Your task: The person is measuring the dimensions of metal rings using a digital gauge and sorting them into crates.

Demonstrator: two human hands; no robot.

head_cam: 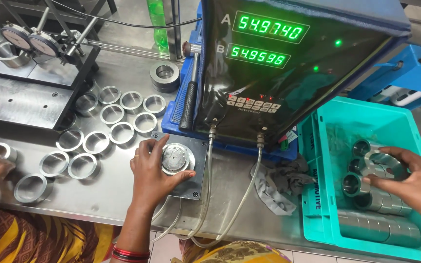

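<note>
Head view: left hand [153, 170] grips a ring [174, 158] on the gauge; right hand [408, 182] closes on another ring [383, 163]; both look heavy, rigid, slippery, best gripped by the rim.

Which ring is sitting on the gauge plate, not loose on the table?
The ring under the left hand, seated on the dark square plate below the readout box; all others lie loose on the table or in the teal bin.

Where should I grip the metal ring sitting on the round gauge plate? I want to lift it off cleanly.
Grip the metal ring by its outer wall, from above. It lies flat with its bore upward, and the left hand already curls around its near-left side, so thumb and fingers can pinch opposite sides.
</note>
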